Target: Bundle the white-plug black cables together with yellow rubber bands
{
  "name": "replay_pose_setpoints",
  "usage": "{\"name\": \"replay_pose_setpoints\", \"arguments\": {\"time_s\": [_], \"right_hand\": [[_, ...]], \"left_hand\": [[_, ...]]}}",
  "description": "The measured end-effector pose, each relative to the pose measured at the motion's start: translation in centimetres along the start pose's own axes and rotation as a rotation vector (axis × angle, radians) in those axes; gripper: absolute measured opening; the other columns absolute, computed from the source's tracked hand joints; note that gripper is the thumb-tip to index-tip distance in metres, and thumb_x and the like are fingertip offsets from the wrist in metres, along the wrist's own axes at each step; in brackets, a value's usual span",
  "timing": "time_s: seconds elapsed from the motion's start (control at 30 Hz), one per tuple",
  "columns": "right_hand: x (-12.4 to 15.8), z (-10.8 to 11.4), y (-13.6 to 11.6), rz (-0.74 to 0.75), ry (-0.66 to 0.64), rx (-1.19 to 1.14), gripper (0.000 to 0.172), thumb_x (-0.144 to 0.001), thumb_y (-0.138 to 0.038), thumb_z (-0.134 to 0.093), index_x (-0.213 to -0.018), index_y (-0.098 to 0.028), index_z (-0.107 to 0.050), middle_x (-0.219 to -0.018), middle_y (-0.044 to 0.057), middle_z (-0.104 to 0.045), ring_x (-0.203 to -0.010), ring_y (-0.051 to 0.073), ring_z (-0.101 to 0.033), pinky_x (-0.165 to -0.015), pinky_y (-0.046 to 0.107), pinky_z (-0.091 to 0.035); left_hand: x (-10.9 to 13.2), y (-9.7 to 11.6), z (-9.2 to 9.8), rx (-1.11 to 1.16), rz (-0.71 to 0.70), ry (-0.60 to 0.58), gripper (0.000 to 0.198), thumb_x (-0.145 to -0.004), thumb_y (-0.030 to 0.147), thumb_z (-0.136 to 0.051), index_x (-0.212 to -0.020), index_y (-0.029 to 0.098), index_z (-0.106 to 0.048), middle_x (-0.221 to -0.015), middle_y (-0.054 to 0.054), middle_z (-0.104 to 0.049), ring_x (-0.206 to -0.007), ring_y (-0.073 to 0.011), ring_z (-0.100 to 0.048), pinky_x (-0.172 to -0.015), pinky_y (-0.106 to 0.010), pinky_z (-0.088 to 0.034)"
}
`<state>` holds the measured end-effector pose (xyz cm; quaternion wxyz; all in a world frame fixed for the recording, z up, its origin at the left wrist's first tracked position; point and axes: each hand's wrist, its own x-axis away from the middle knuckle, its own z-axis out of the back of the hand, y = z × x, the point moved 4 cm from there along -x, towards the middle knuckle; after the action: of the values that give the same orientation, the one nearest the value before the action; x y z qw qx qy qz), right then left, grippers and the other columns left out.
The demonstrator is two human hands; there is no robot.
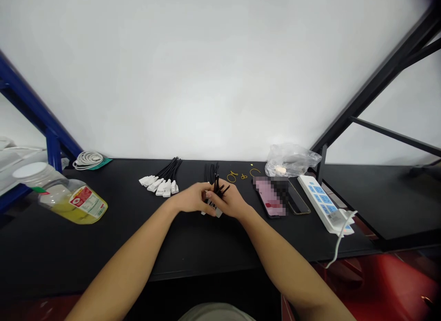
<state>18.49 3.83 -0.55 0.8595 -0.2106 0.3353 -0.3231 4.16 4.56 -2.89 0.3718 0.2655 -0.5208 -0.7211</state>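
Both hands meet over the black table [186, 252]. My right hand [233, 202] is closed around a bunch of short black cables [220, 190], their dark ends sticking up past the thumb. Pressed against the same bunch from the other side, my left hand [193, 197] has its thumb and fingers closed. White end pieces [218, 212] show below the fingers. More black cables [211, 170] lie just behind the hands, partly hidden. Left of them, a fanned group of black cables with white ends [167, 178] rests on the table. Yellow rubber bands [231, 178] lie beyond my right hand.
A jar of yellow liquid [81, 203] and a coiled white cable [88, 159] are at left. Two phones [270, 197] [299, 199], a clear plastic bag [292, 157] and a white power strip [322, 199] are at right. A white wall [206, 82] stands behind.
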Motion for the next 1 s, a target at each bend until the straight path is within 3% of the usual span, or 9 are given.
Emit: {"name": "replay_pose_setpoints", "arguments": {"time_s": [0.03,0.1,0.2,0.37,0.53,0.67,0.8,0.9,1.0], "right_hand": [[0.0,0.0,0.0,-0.009,0.011,-0.010,0.020,-0.096,-0.037,-0.051,-0.084,-0.021,-0.055,-0.081,0.004,-0.061,-0.074,0.017,-0.057,-0.069,0.028,-0.045],[0.1,0.1,0.1,-0.032,0.042,-0.037,0.019,-0.096,-0.036,-0.051,-0.084,-0.022,-0.055,-0.079,0.004,-0.061,-0.070,0.016,-0.057,-0.066,0.027,-0.045],[0.1,0.1,0.3,-0.034,0.078,-0.090,0.018,-0.096,-0.035,-0.051,-0.085,-0.022,-0.057,-0.077,0.003,-0.063,-0.067,0.016,-0.057,-0.064,0.027,-0.045],[0.0,0.1,0.3,-0.039,0.091,-0.134,0.014,-0.096,-0.033,-0.052,-0.091,-0.022,-0.061,-0.080,0.003,-0.066,-0.068,0.015,-0.060,-0.065,0.027,-0.046],[-0.1,0.1,0.5,-0.080,0.076,-0.122,0.013,-0.094,-0.030,-0.054,-0.089,-0.021,-0.060,-0.076,0.001,-0.064,-0.067,0.015,-0.059,-0.063,0.025,-0.045],[-0.2,0.2,0.8,-0.115,0.121,-0.096,0.013,-0.093,-0.028,-0.055,-0.086,-0.019,-0.061,-0.075,0.001,-0.064,-0.068,0.014,-0.060,-0.063,0.025,-0.044],[-0.2,0.2,0.8,-0.137,0.121,-0.099,0.014,-0.093,-0.031,-0.057,-0.090,-0.019,-0.064,-0.078,0.001,-0.068,-0.071,0.015,-0.063,-0.066,0.025,-0.046],[-0.1,-0.1,0.6,-0.114,0.061,-0.139,0.014,-0.094,-0.032,-0.058,-0.096,-0.020,-0.065,-0.080,0.001,-0.072,-0.073,0.015,-0.067,-0.070,0.026,-0.049],[0.0,-0.1,0.3,-0.039,0.046,-0.103,0.019,-0.097,-0.033,-0.052,-0.088,-0.021,-0.065,-0.080,0.003,-0.071,-0.076,0.016,-0.066,-0.073,0.027,-0.049]], "left_hand": [[0.0,-0.5,0.9,0.008,0.036,0.032,0.036,-0.058,0.031,-0.086,-0.085,0.018,-0.065,-0.067,0.004,-0.060,-0.061,-0.0130,-0.055,-0.056,-0.024,-0.043],[-0.2,-1.5,2.9,0.023,0.075,0.245,0.033,-0.069,0.045,-0.078,-0.080,0.018,-0.062,-0.063,0.005,-0.055,-0.056,-0.0109,-0.050,-0.054,-0.024,-0.039],[-0.8,-2.9,3.7,-0.131,0.091,0.490,0.037,-0.078,0.053,-0.067,-0.092,0.018,-0.063,-0.079,0.000,-0.063,-0.065,-0.0139,-0.056,-0.062,-0.027,-0.043],[-1.5,-4.1,2.2,-0.590,0.265,0.528,0.038,-0.084,0.046,-0.061,-0.111,0.019,-0.065,-0.106,-0.010,-0.067,-0.097,-0.0255,-0.064,-0.079,-0.033,-0.045],[-0.6,-3.5,3.3,-0.597,0.361,0.492,0.031,-0.081,0.034,-0.060,-0.107,0.019,-0.067,-0.090,-0.006,-0.072,-0.086,-0.0243,-0.065,-0.071,-0.032,-0.044],[0.1,-1.5,4.0,-0.348,0.180,0.470,0.014,-0.076,0.026,-0.059,-0.086,0.019,-0.066,-0.075,0.000,-0.065,-0.066,-0.0159,-0.059,-0.062,-0.027,-0.042],[0.6,0.2,2.4,-0.193,0.057,0.256,0.010,-0.071,0.026,-0.064,-0.075,0.018,-0.060,-0.068,0.003,-0.058,-0.059,-0.0119,-0.051,-0.055,-0.023,-0.038],[1.0,0.9,1.0,-0.172,0.037,0.077,0.010,-0.070,0.027,-0.067,-0.072,0.018,-0.062,-0.064,0.004,-0.056,-0.057,-0.0111,-0.048,-0.053,-0.023,-0.035],[1.2,1.0,0.8,-0.157,0.058,-0.022,0.018,-0.068,0.033,-0.075,-0.075,0.018,-0.067,-0.065,0.004,-0.058,-0.056,-0.0109,-0.048,-0.051,-0.023,-0.034]]}}
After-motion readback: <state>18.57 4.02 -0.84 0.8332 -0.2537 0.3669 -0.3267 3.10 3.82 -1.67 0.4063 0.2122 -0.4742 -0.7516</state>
